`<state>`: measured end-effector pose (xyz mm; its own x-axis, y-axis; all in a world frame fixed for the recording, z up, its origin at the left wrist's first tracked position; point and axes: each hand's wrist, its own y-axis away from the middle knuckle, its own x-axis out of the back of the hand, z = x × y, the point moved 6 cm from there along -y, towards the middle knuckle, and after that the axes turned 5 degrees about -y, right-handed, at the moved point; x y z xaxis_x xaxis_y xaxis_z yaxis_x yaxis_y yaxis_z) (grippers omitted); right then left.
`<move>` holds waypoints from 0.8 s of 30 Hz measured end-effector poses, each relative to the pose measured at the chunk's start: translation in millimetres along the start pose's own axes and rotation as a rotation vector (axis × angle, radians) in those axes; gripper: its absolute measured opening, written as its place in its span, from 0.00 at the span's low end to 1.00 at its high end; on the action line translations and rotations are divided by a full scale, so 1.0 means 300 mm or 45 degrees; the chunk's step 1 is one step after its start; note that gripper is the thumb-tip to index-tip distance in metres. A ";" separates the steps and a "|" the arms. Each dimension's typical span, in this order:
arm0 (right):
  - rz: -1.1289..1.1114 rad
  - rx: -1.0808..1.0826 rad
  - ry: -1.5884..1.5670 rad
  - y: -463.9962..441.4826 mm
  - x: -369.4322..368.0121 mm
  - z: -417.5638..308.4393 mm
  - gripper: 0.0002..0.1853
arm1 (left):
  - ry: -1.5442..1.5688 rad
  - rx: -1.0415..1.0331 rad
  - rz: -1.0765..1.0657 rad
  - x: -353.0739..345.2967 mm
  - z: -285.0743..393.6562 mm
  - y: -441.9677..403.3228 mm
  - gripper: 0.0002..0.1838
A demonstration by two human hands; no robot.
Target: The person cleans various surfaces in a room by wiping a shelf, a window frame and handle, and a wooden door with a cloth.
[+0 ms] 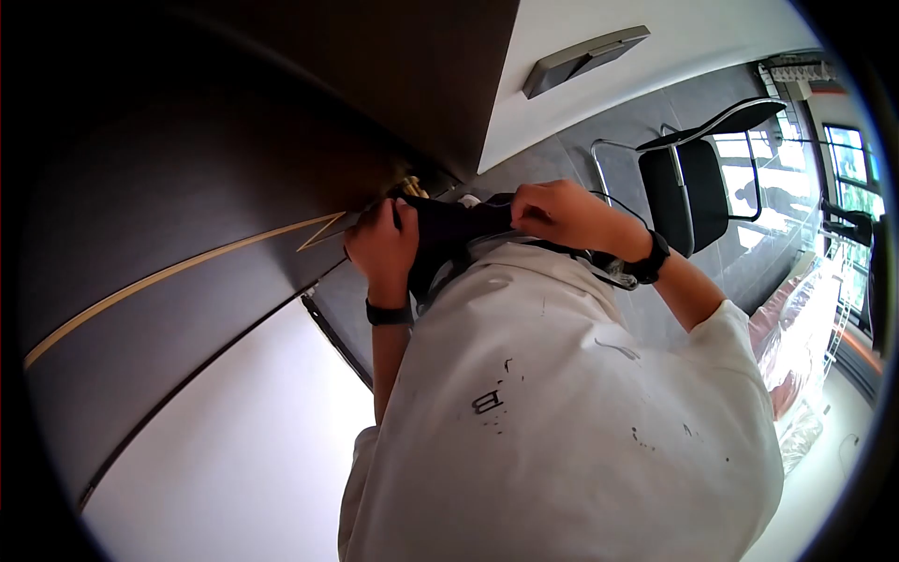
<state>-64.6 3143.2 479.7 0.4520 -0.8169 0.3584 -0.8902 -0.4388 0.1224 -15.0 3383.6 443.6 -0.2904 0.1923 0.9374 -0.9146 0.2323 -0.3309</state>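
Observation:
A dark cloth [462,221] is stretched between my two hands, just past the hem of the white shirt [562,403] I wear. My left hand [382,242] grips its left end, fingers curled over the edge, with a black band on the wrist. At the cloth's right end my right hand [554,212] pinches it, thumb and fingers together; a black watch [651,258] is on that wrist. A thin dark cord runs near the right wrist. Something gold-coloured [412,186] shows just beyond the left hand, too small to make out.
A dark panel with a gold strip [178,267] stands at the left. A black chair [688,183] with a metal frame is on the grey tiled floor [655,103] at the right. Plastic-wrapped items [791,328] lie at the far right. A grey handle-like fixture [585,62] is on the white surface above.

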 end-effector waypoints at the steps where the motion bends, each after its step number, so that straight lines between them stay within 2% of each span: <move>1: -0.002 0.019 0.010 0.005 -0.005 0.004 0.04 | 0.046 -0.019 -0.014 0.000 0.014 0.005 0.14; 3: -0.004 0.003 0.013 0.022 -0.021 0.009 0.04 | 0.002 0.013 -0.079 -0.011 0.017 0.009 0.13; 4: -0.005 0.083 0.045 -0.003 -0.030 -0.004 0.04 | -0.060 0.038 -0.121 -0.019 0.016 0.013 0.14; 5: -0.001 0.176 0.081 -0.031 -0.031 -0.015 0.04 | -0.057 0.034 -0.123 -0.024 0.021 0.015 0.14; 7: 0.005 0.165 0.067 -0.066 -0.027 -0.008 0.04 | -0.037 -0.001 -0.053 -0.017 0.012 0.007 0.14; 10: 0.020 0.062 0.139 -0.088 -0.024 -0.008 0.06 | -0.007 0.010 -0.080 -0.017 0.009 0.009 0.14; 13: -0.042 -0.039 0.029 -0.088 -0.036 0.008 0.06 | -0.022 -0.026 -0.014 -0.011 0.017 0.007 0.13; 15: -0.016 -0.082 -0.233 -0.097 -0.061 0.048 0.06 | 0.036 0.016 -0.026 0.002 0.020 0.004 0.13; 18: -0.033 -0.124 -0.271 -0.152 -0.071 0.060 0.09 | 0.100 0.007 -0.024 0.004 0.028 0.000 0.12; 22: -0.013 0.013 -0.215 -0.230 -0.088 -0.018 0.08 | 0.161 -0.008 -0.043 0.032 -0.023 0.019 0.10; 24: 0.099 0.487 0.008 -0.208 -0.092 -0.118 0.07 | 0.231 -0.006 -0.038 0.027 -0.064 0.050 0.10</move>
<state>-23.7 3206.4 495.0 0.3824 -0.8516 0.3586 -0.8356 -0.4843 -0.2592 -25.7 3407.1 444.0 -0.2073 0.3537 0.9121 -0.9206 0.2450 -0.3042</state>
